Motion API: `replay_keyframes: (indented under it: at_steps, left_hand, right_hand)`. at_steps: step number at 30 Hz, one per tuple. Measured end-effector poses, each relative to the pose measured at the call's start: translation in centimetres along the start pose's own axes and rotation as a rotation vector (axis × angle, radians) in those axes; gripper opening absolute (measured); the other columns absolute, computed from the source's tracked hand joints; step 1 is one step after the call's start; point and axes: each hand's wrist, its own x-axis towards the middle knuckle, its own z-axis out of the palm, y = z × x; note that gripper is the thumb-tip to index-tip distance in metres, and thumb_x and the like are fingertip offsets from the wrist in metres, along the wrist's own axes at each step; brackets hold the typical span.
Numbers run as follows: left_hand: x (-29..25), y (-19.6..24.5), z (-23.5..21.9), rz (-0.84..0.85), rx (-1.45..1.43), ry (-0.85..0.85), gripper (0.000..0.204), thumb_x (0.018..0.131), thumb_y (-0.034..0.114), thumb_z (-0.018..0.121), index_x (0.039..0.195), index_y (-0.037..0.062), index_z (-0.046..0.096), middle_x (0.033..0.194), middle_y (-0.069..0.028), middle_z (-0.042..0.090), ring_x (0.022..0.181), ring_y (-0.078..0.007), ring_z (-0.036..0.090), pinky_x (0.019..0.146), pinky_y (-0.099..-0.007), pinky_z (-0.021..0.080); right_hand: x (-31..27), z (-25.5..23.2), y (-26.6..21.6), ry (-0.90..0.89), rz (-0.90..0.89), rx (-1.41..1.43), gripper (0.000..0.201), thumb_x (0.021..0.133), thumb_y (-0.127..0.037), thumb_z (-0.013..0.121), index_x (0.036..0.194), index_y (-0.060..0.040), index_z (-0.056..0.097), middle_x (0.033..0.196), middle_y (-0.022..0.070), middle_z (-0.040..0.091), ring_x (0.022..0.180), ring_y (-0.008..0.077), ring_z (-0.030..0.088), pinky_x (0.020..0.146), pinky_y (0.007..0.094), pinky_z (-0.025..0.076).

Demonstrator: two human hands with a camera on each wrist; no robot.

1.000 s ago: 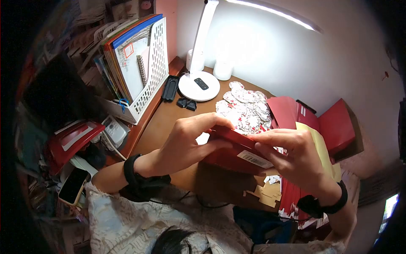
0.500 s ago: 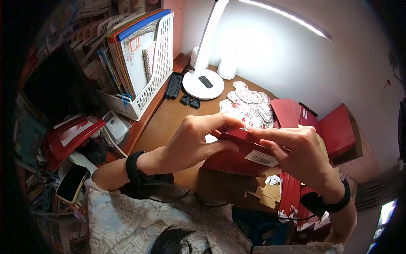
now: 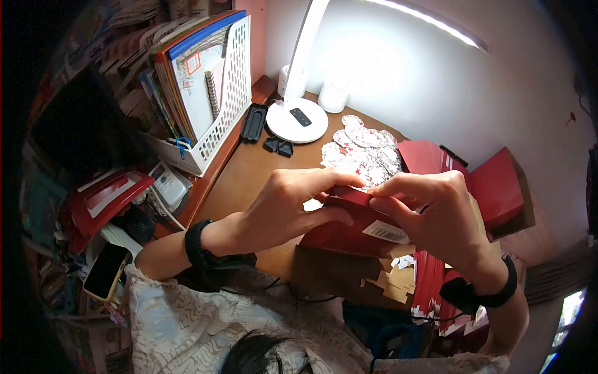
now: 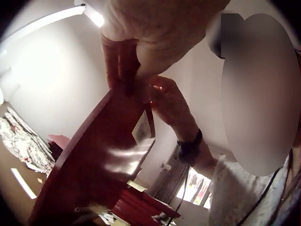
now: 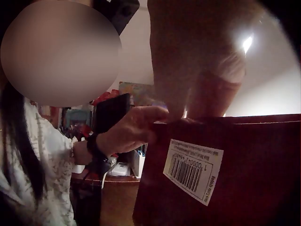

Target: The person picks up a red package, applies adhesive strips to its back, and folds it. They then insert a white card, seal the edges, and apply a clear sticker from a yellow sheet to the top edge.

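Observation:
Both hands are at the top edge of a red cardboard box (image 3: pixel 321 234) with a white barcode label (image 3: pixel 385 231) on its near face. My left hand (image 3: pixel 283 196) grips the edge, thumb on the near face and fingers over the top. Close to it, my right hand (image 3: pixel 439 202) pinches the same edge between thumb and bent index finger. In the right wrist view, the label (image 5: pixel 193 172) sits just below the right fingers, and the left hand (image 5: pixel 130 129) holds the box's corner. The far side of the box is hidden in the head view.
White patterned round pieces (image 3: pixel 364 149) lie heaped behind the box, near the lamp base (image 3: pixel 298 128). At right are an open red box (image 3: pixel 498 187) and a stack of red folded card (image 3: pixel 428 283). Small black parts (image 3: pixel 278 147) and a file rack (image 3: pixel 233 100) stand left.
My right hand's fingers have gone from lying nearly straight along the edge to bending and pinching it. The box has shifted slightly right in the head view; my left hand keeps its grip.

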Motion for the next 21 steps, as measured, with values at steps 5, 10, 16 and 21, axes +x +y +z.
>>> replay_keyframes:
  at_steps: [5,10,16,21]
  left_hand:
    - [0.00,-0.16,-0.22,0.015,0.002,-0.060,0.043,0.081,0.008,0.081,0.121,0.0031,0.067,0.109,-0.0117,0.074,0.097,-0.0190,0.073,0.080,-0.0313,0.060]
    - [-0.01,0.11,-0.29,-0.020,-0.053,-0.045,0.044,0.080,0.004,0.080,0.121,-0.0003,0.065,0.112,-0.0117,0.073,0.099,-0.0189,0.073,0.083,-0.0314,0.061]
    - [0.00,0.09,-0.33,-0.044,-0.106,-0.048,0.042,0.082,0.003,0.079,0.121,-0.0021,0.064,0.112,-0.0115,0.073,0.101,-0.0180,0.072,0.084,-0.0303,0.061]
    - [-0.26,0.09,-0.18,-0.086,-0.148,-0.058,0.042,0.084,0.004,0.078,0.122,-0.0022,0.063,0.111,-0.0120,0.073,0.101,-0.0183,0.072,0.084,-0.0302,0.061]
  right_hand:
    - [0.04,0.10,0.12,0.017,-0.042,-0.106,0.004,0.087,-0.014,0.071,0.087,-0.0117,0.074,0.064,0.0130,0.066,0.058,0.0268,0.069,0.055,0.0351,0.053]
    - [-0.06,0.09,-0.29,0.017,-0.115,-0.152,0.006,0.088,-0.011,0.069,0.090,-0.0120,0.074,0.075,0.0115,0.070,0.066,0.0279,0.070,0.058,0.0367,0.055]
    - [-0.25,0.49,-0.58,0.106,-0.259,-0.197,0.008,0.087,-0.008,0.069,0.093,-0.0102,0.074,0.089,0.0069,0.071,0.070,0.0257,0.070,0.062,0.0352,0.057]
    - [-0.19,0.71,-0.50,0.117,-0.259,-0.163,0.006,0.088,-0.013,0.070,0.091,-0.0097,0.074,0.080,0.0066,0.069,0.064,0.0257,0.069,0.058,0.0363,0.055]
